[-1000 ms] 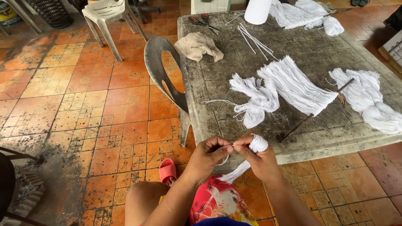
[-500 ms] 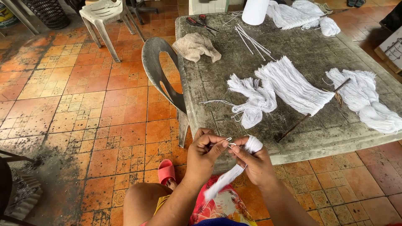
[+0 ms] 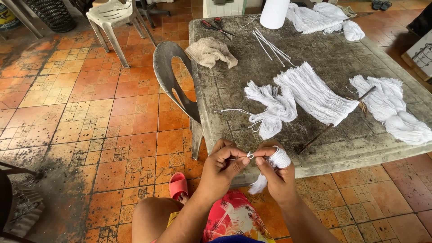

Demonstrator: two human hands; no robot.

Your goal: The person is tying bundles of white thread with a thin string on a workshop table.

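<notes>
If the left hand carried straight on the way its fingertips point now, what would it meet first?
The left hand points right, toward the right hand. It would probably first meet the right hand's fingertips and the white yarn bundle held there; the gap looks tiny, though depth is unclear.

weathered table point(image 3: 225, 85) (yarn bundles point(image 3: 315, 94), scissors point(image 3: 215, 24))

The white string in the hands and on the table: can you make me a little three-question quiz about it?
1. True or false: the right hand holds a small bundle of white string.
2. What lies nearest the beige cloth: A) scissors B) pink sandal C) dark stick?
3. What do the left hand fingertips pinch?

Key: 1 true. 2 A. 3 a thin strand running to the bundle.
</notes>
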